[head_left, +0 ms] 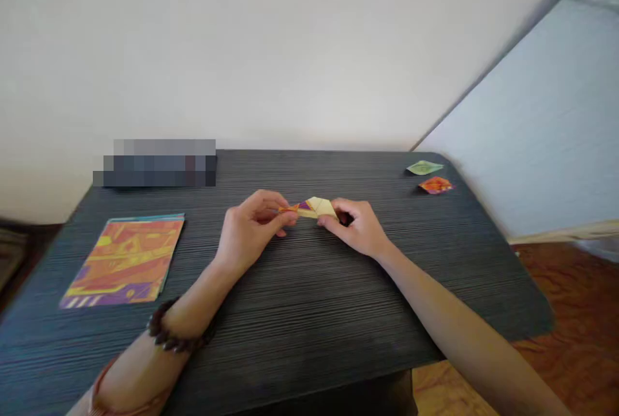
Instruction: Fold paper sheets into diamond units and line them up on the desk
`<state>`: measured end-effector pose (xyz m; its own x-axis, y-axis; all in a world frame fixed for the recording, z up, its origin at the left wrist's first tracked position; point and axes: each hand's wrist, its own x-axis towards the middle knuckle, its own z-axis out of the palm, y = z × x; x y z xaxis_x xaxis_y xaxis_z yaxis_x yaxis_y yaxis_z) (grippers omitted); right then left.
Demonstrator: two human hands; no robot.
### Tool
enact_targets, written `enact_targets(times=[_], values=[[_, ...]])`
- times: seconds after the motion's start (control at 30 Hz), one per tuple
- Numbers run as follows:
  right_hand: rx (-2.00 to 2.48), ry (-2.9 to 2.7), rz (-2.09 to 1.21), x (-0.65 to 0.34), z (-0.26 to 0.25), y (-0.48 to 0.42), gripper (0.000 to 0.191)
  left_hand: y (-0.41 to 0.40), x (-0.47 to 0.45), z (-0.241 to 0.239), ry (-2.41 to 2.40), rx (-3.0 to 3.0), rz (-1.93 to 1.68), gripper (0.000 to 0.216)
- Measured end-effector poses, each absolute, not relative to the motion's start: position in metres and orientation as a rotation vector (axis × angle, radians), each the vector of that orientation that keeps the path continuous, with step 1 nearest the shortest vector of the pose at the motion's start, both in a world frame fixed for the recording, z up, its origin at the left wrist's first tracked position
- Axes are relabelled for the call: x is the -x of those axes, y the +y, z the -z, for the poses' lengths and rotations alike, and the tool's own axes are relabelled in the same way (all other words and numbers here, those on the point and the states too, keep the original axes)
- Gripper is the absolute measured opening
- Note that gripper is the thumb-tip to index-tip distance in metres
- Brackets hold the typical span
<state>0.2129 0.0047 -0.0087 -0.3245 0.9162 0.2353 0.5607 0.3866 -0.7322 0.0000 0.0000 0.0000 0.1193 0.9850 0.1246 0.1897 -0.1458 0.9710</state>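
Between my two hands, above the middle of the dark table, is a partly folded piece of origami paper [316,206]. Its left part shows orange and purple print, while the right part is plain cream with slanted edges. My left hand [256,222] pinches the printed left end between thumb and fingers. The cream right end is gripped by my right hand [356,226], thumb in front and fingers curled behind. Fingertips cover both ends of the paper.
A stack of patterned paper sheets [128,258] lies on the table [300,326] at the left. Behind it sits a blurred-out dark object [159,168]. Two small folded paper shapes, one green [425,168] and one orange-red [436,185], lie at the far right near the wall.
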Motion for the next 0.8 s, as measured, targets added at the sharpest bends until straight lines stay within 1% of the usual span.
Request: enact_targets(times=[0.2,0.43,0.8], values=[[1.104,-2.050,-0.820,-0.2089,0.0059,0.0010,0.023,-0.0039,0.0017,0.0058,1.236,-1.590,-1.154,0.029],[1.084,-2.010,-0.742,-0.2091,0.0100,0.0021,0.021,-0.0024,0.0031,0.0043,1.308,-1.690,-1.187,0.017],[1.047,-2.022,-0.671,-0.2078,0.0100,0.0015,0.017,-0.0025,0.0048,0.0014,1.391,-1.881,-1.160,0.012]])
